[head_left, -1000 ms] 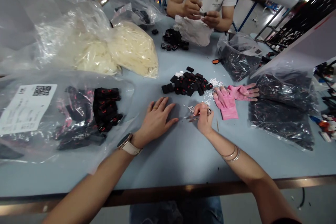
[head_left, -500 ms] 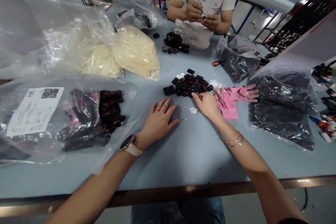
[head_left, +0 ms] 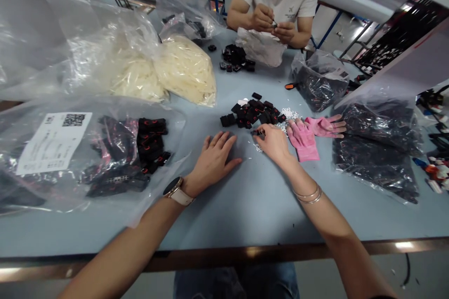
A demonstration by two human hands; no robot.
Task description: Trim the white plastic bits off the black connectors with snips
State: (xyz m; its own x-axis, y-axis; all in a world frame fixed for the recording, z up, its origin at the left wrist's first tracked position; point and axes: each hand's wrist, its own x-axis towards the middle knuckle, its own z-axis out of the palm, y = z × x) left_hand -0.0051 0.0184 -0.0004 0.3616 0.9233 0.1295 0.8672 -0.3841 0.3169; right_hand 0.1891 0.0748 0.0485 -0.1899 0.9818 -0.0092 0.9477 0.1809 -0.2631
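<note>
My left hand (head_left: 214, 159) lies flat on the blue-grey table (head_left: 238, 215), fingers spread, with nothing in it. Just in front of the black pile, my right hand (head_left: 273, 142) is closed on a small black plastic part (head_left: 258, 133), pinched between thumb and fingers. That pile of black plastic parts (head_left: 250, 113), some with red marks, sits beyond both hands. Tiny white pieces (head_left: 258, 147) are scattered under my right fingertips, and more white pieces (head_left: 290, 113) lie right of the pile. Pink gloves (head_left: 304, 140) rest beside my right hand.
At the left lie a clear bag of black parts (head_left: 115, 149) and a bag of cream-coloured pieces (head_left: 187, 70). More bags of black parts (head_left: 379, 149) are at the right. Across the table, a co-worker's hands (head_left: 275, 25) hold a small item near another black pile (head_left: 234, 56).
My right hand has drawn back slightly from the pile toward me, with a black part now between its fingers. My left hand stays flat. The camera view has shifted a little.
</note>
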